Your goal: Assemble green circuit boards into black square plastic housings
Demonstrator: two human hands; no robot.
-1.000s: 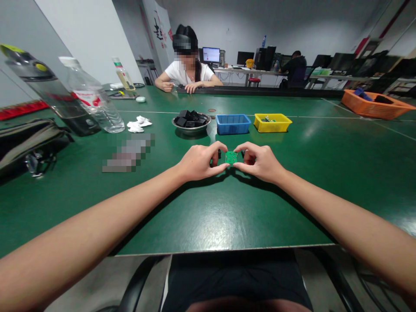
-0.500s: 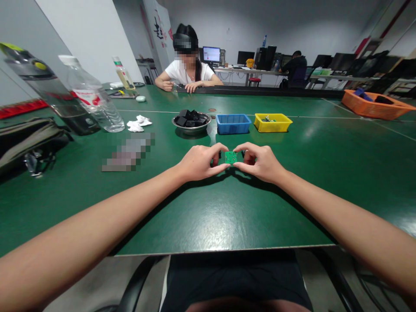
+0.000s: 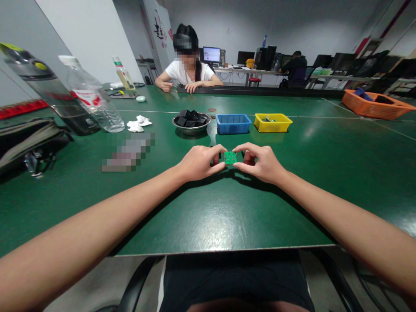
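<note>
A small green circuit board [image 3: 230, 157] is held up just above the table, its face with tiny parts turned towards me. My left hand [image 3: 204, 161] pinches its left edge between thumb and forefinger. On the opposite edge, my right hand [image 3: 258, 161] grips it the same way. The other fingers of both hands are curled behind, and dark bits show beside the board there, too small to make out. Beyond my hands stand a metal bowl [image 3: 191, 129] of black box-shaped pieces [image 3: 191, 118], a blue bin [image 3: 233, 125] and a yellow bin [image 3: 273, 125] with small parts inside.
Bottles [image 3: 97, 102], crumpled tissue [image 3: 139, 123], a blurred flat object [image 3: 130, 152] and a bag [image 3: 29, 141] lie left on the green table [image 3: 208, 216]. An orange basket [image 3: 373, 107] sits far right. Across the table sits a person [image 3: 188, 71] with both hands at a dark rail.
Both hands keep the circuit board in almost the same place. The left fingertips have shifted very slightly left along its edge.
</note>
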